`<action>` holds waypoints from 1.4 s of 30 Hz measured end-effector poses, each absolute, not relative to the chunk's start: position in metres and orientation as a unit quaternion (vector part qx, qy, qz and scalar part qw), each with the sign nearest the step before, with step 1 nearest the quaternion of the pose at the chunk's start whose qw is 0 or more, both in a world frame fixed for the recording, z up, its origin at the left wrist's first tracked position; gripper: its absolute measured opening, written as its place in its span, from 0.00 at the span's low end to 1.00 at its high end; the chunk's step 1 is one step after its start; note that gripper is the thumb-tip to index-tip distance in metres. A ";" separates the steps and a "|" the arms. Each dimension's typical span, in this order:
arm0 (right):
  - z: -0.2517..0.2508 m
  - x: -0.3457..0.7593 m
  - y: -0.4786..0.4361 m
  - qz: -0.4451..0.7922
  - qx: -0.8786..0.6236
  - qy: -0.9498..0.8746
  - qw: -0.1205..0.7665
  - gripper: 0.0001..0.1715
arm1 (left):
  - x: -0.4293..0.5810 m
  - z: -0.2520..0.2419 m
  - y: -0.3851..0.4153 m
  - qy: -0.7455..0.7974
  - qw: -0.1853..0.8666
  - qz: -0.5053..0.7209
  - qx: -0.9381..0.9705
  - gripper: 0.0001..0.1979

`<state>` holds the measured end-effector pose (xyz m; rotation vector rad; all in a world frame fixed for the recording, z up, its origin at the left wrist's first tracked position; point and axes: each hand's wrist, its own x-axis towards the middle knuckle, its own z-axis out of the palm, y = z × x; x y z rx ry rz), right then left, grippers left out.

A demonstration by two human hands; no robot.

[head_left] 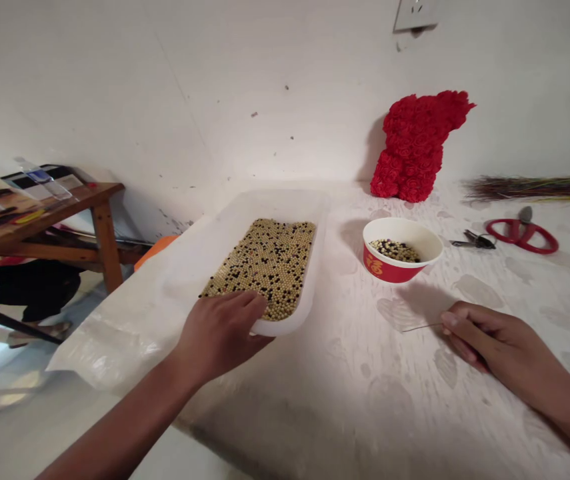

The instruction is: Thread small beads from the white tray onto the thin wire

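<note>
A translucent white plastic tray [309,287] holds a layer of small round beads [275,260], mostly pale gold with black ones scattered among them. At its near end, my left hand [225,330] grips the rim, fingers inside over the beads and the thumb side outside; the fingertips are partly hidden. My right hand [485,340], off to the right, pinches a thin wire or needle [422,327] that points left, just above the table. Between the hands and farther back stands a red and white paper bowl [395,272] with similar beads inside [395,251].
Red-handled scissors [522,233] and a small dark metal tool [475,240] lie right of the bowl. A red rose-covered figure [415,147] leans near the wall, beside a bundle of thin stems [535,188]. At left are a wooden table [107,233] and part of a person [39,287].
</note>
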<state>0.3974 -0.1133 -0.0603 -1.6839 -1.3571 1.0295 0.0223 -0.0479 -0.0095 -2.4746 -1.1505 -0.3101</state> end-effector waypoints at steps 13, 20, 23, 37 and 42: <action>-0.061 0.399 -0.113 0.405 -0.659 -0.524 0.356 0.32 | 0.013 -0.010 -0.034 -0.438 0.222 -0.088 -0.867 0.16; -0.069 0.404 -0.112 0.397 -0.665 -0.533 0.342 0.33 | 0.008 -0.012 -0.033 -0.403 0.240 -0.126 -0.874 0.16; -0.073 0.407 -0.111 0.392 -0.657 -0.548 0.338 0.34 | 0.008 -0.013 -0.034 -0.379 0.235 -0.143 -0.883 0.16; -0.065 0.397 -0.113 0.397 -0.649 -0.529 0.377 0.33 | 0.010 -0.013 -0.038 -0.392 0.233 -0.139 -0.879 0.16; -0.066 0.398 -0.112 0.403 -0.645 -0.537 0.364 0.33 | 0.009 -0.014 -0.043 -0.390 0.213 -0.129 -0.887 0.14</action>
